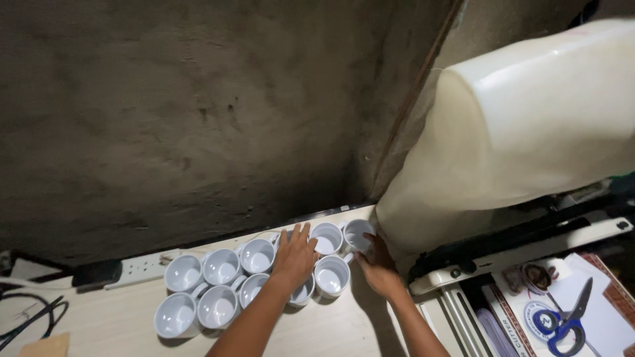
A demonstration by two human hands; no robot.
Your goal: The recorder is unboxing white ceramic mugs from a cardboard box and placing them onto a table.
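Both hands [294,256] on upright mugs [331,276]

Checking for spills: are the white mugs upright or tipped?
Upright: the white mugs show open round mouths facing up, with pale, empty-looking insides. The left hand rests over some.

One head-worn camera looks steeply down, from fairly near, at the tabletop [344,327] against a wall [198,112].

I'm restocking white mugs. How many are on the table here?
10 mugs show: a back row of six along the wall, four in front. The left hand covers two of them; the right hand touches the far-right one. More may be hidden.
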